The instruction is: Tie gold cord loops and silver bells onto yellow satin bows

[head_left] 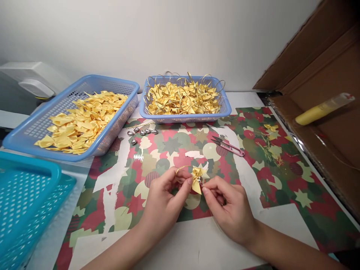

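Over the front of the table, my left hand (168, 198) is closed in a pinch on a yellow satin ribbon bow (197, 183). A loop of gold cord (180, 168) rises from the bow above the left fingers. Against the bow's right side sits a small silver bell (200, 179). My right hand (229, 206) is also closed, with thumb and forefinger pinched right beside the bell. What lies between those right fingertips is too small to make out.
Two blue baskets stand behind: the left one (92, 78) holds yellow bows, the middle one (185, 119) bows with gold loops. Several silver bells (144, 132) and pink thread snips (229, 146) lie on the table. A teal basket (53, 168) is left; cardboard (317, 67) stands right.
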Demonstrator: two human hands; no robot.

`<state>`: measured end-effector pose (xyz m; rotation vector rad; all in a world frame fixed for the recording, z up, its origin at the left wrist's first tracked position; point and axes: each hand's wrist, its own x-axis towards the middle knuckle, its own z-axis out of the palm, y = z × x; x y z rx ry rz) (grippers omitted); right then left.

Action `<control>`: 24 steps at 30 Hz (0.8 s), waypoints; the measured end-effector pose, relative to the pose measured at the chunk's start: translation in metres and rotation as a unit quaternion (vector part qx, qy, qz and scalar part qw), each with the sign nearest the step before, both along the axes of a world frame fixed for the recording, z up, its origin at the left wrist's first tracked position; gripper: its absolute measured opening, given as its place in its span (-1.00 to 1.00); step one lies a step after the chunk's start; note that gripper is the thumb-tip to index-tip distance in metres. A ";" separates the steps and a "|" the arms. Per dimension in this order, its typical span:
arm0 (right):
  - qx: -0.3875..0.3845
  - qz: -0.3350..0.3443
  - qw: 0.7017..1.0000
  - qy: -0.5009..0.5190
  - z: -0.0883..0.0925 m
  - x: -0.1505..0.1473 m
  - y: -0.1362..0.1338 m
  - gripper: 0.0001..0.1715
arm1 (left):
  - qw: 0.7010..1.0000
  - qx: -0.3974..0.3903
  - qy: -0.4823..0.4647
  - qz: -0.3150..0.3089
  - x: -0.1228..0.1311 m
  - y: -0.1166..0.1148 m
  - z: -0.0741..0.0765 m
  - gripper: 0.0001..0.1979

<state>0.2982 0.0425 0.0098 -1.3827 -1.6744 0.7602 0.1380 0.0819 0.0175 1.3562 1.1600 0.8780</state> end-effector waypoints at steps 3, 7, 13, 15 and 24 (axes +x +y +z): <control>-0.013 0.000 1.000 0.013 0.001 0.000 0.000 -0.80 | 1.000 0.003 0.005 0.003 -0.001 -0.001 -0.001 -0.92; -0.029 0.006 0.999 0.019 0.003 0.001 0.001 -0.80 | 0.999 0.027 0.026 0.006 -0.002 -0.001 -0.002 -0.93; -0.045 0.012 0.999 0.025 0.004 0.002 0.000 -0.80 | 0.993 0.087 0.074 -0.010 -0.002 -0.003 -0.003 -0.93; -0.054 0.014 0.998 0.026 0.005 0.002 0.000 -0.79 | 0.988 0.122 0.097 -0.013 -0.002 -0.004 -0.002 -0.92; -0.028 -0.001 0.998 0.051 0.002 -0.003 -0.001 -0.80 | 0.998 0.052 0.047 0.000 0.001 -0.003 0.001 -0.93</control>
